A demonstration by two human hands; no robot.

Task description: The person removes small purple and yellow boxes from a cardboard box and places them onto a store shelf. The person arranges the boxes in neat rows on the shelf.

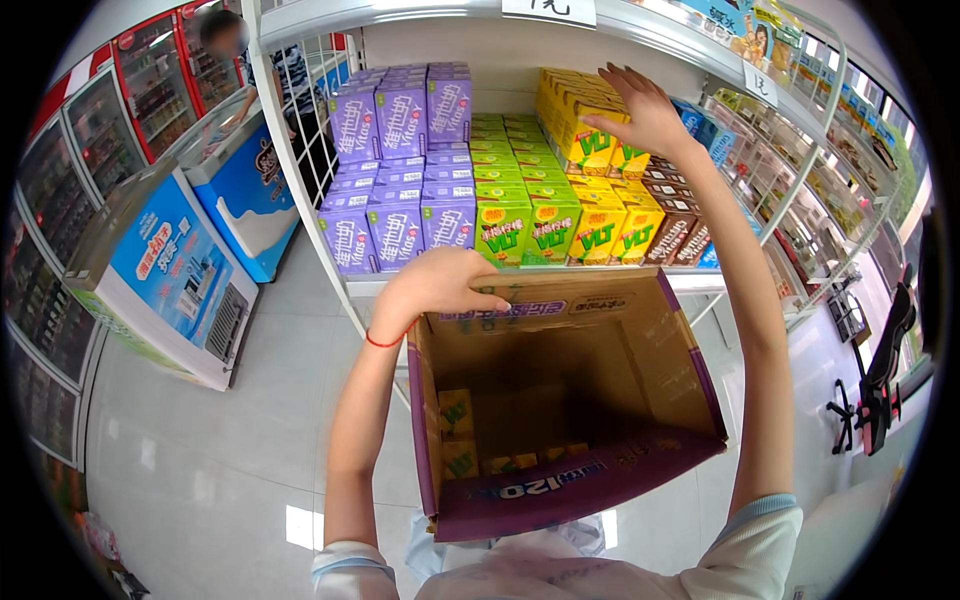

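My left hand [450,281] grips the far left rim of an open cardboard box [555,360], its thumb on the inside of the wall. Several yellow VLT drink cartons [459,459] lie at the bottom of the box. My right hand [637,109] is raised over the stacked yellow VLT cartons [592,154] on the shelf, fingers spread; whether it touches them I cannot tell. Purple Vitasoy cartons [397,124] are stacked at the left of the shelf. Green VLT cartons [551,217] stand between purple and yellow, and brown Vitasoy cartons [671,232] stand to the right.
A shelf edge [420,10] with price cards runs above the cartons. A white wire side panel [307,142] bounds the rack's left. Chest freezers [187,255] and glass-door fridges [157,82] stand further left, with another person [289,82] nearby. An office chair [881,382] is at the right.
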